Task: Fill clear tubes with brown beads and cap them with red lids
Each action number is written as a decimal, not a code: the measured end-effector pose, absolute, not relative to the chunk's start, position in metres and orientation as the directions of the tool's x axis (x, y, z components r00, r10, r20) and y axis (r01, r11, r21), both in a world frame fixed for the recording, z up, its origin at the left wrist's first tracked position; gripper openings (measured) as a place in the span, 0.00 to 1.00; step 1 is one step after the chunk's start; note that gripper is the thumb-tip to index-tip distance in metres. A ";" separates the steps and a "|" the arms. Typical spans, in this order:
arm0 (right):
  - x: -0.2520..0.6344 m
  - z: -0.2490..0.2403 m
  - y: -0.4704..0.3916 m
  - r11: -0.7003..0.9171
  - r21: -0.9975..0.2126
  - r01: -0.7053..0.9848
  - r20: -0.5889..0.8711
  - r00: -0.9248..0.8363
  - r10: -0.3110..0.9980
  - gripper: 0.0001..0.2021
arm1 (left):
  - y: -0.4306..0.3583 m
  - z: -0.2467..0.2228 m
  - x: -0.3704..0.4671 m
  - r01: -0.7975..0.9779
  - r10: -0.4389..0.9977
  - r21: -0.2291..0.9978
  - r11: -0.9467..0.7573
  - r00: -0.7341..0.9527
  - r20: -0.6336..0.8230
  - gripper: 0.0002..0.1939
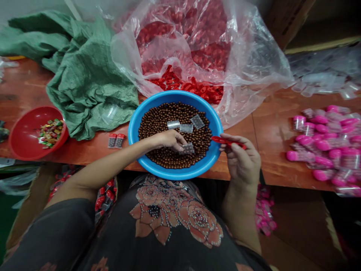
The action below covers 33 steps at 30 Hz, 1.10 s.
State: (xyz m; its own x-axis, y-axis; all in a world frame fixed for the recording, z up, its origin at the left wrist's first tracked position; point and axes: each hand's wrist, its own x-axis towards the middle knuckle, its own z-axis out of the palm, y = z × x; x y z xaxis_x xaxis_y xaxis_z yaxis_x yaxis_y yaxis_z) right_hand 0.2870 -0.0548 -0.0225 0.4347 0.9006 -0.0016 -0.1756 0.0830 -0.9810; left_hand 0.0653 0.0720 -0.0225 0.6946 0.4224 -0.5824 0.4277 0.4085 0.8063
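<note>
A blue bowl (135, 124) full of small brown balls (158, 120) sits at the table's near edge. My left hand (170, 140) reaches into it and pinches a small clear container (188, 149) lying on the balls. Three more clear containers (186, 127) rest on the balls farther back. My right hand (239, 158) hovers at the bowl's right rim, holding a red cap piece (225, 140) between its fingers.
A clear plastic bag of red caps (191, 45) lies behind the bowl. A green sack (84, 71) is at back left, a red bowl of wrapped sweets (39, 131) at left. Two filled red-capped containers (116, 140) stand beside the blue bowl. Pink-capped containers (327, 146) pile up at right.
</note>
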 end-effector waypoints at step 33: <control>0.200 -0.012 -0.047 -0.091 -0.995 0.037 -0.082 0.189 0.978 0.13 | 0.002 0.005 0.023 0.035 0.781 0.944 0.329 0.551 -0.293 0.15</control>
State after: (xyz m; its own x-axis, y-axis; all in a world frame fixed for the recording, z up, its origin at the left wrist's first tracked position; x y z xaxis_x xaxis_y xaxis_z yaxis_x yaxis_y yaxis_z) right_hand 0.2000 -0.0467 -0.0121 0.1895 0.9784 -0.0824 0.0370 -0.0909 -0.9952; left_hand 0.0227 0.0016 0.0046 0.5510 0.7813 -0.2933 0.0352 0.3294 0.9435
